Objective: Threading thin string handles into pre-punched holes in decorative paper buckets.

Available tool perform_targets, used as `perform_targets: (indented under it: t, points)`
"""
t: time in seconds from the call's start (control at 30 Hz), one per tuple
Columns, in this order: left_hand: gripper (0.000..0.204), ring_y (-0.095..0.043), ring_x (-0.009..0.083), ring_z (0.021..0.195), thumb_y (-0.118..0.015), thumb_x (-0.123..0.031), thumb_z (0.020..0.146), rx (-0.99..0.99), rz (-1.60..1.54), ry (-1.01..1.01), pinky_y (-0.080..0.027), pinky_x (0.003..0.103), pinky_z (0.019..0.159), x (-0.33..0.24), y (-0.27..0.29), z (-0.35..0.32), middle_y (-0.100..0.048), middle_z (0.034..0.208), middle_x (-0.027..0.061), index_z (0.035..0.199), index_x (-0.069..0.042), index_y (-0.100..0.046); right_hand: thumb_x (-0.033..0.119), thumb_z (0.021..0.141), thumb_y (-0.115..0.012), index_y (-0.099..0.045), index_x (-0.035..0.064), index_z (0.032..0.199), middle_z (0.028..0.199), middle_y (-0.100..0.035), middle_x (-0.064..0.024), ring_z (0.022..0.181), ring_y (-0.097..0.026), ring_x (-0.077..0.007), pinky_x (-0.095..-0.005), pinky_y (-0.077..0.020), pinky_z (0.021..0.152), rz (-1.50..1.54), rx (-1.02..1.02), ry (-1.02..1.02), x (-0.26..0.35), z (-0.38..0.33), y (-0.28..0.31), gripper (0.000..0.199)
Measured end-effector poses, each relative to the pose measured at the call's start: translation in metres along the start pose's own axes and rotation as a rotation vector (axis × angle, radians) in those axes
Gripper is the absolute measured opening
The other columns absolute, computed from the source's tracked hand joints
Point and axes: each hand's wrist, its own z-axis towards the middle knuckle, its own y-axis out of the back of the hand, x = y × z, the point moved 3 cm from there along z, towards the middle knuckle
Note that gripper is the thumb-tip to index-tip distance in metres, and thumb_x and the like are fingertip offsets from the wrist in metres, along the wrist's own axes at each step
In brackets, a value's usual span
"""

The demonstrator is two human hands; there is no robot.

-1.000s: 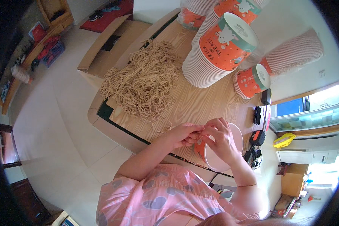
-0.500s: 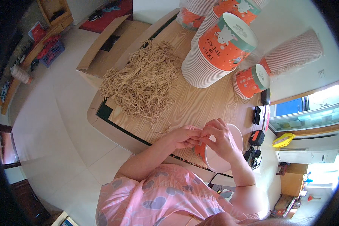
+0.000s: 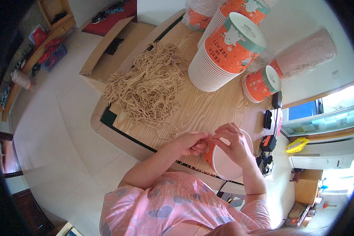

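An orange paper bucket (image 3: 227,167) with a white inside lies on its side at the table's near edge, its mouth facing right and toward me. At its left side, my left hand (image 3: 194,144) is closed with the fingers curled. My right hand (image 3: 233,143) reaches across the mouth, thumb and fingers pinched together against the left fingertips. Whatever is between the fingertips is too small to make out. Left of the hands lies a tangled heap of beige cord (image 3: 149,84), one loose strand trailing toward the left wrist.
Behind the hands stands a tall stack of nested orange buckets (image 3: 212,72), with a shorter stack (image 3: 259,86) to its right. Wrapped buckets (image 3: 306,55) lie at the far right. Black adapters and cables (image 3: 267,143) line the right edge. A cardboard box (image 3: 139,33) adjoins the table's left side.
My right hand's fingers have lifted and drawn slightly right, away from the left hand, with the fingertips still meeting. The bucket stays in place.
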Motion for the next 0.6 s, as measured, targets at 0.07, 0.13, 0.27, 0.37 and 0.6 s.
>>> perform_targets:
  t: [0.07, 0.13, 0.27, 0.37, 0.6]
  points:
    - [0.024, -0.029, 0.0028, 0.042, -0.054, -0.032, 0.093, 0.066, -0.002, 0.008, -0.02, 0.019, 0.038, 0.0, -0.002, 0.0, -0.035, 0.053, -0.0087, 0.084, -0.01, -0.057, 0.006, 0.072, -0.072, -0.066, 0.0047, 0.083, 0.089, -0.061, -0.0076, 0.087, -0.059, -0.025, -0.0334, -0.048, 0.075, 0.024, -0.006, 0.039, -0.002, 0.0, -0.001, 0.013]
    - [0.024, -0.029, 0.0028, 0.042, -0.054, -0.032, 0.094, 0.134, -0.005, 0.017, -0.02, 0.019, 0.038, 0.0, -0.004, 0.0, -0.035, 0.052, -0.0089, 0.084, -0.01, -0.058, 0.005, 0.071, -0.072, -0.066, 0.0046, 0.083, 0.088, -0.061, -0.0074, 0.087, -0.059, -0.0249, -0.0335, -0.048, 0.075, 0.03, 0.007, 0.034, -0.001, 0.0, -0.002, 0.012]
    - [0.017, -0.032, 0.0016, 0.043, -0.058, -0.025, 0.092, 0.048, 0.035, -0.03, -0.023, 0.018, 0.038, -0.005, -0.007, -0.001, -0.037, 0.053, -0.0087, 0.087, -0.009, -0.06, 0.005, 0.071, -0.072, -0.065, 0.0046, 0.081, 0.087, -0.062, -0.0071, 0.087, -0.059, -0.0249, -0.0335, -0.0482, 0.075, 0.064, 0.036, 0.024, 0.0, 0.003, -0.002, 0.012]
    - [0.012, -0.037, 0.0022, 0.045, -0.063, -0.019, 0.088, -0.058, 0.046, -0.117, -0.025, 0.017, 0.039, -0.007, -0.009, -0.003, -0.047, 0.059, -0.0062, 0.091, -0.008, -0.062, 0.006, 0.071, -0.072, -0.065, 0.0049, 0.081, 0.088, -0.062, -0.0073, 0.087, -0.059, -0.0249, -0.0335, -0.0482, 0.075, 0.061, 0.026, 0.012, -0.001, 0.002, -0.001, 0.012]
    - [0.015, -0.046, 0.0031, 0.054, -0.067, -0.014, 0.084, -0.15, 0.247, -0.357, -0.035, 0.017, 0.045, -0.014, -0.021, -0.019, -0.06, 0.073, -0.0006, 0.093, -0.004, -0.063, 0.014, 0.076, -0.07, -0.063, 0.0042, 0.083, 0.088, -0.063, -0.0072, 0.086, -0.059, -0.0269, -0.0353, -0.0484, 0.074, -0.062, -0.025, -0.118, 0.0, 0.001, 0.007, 0.014]
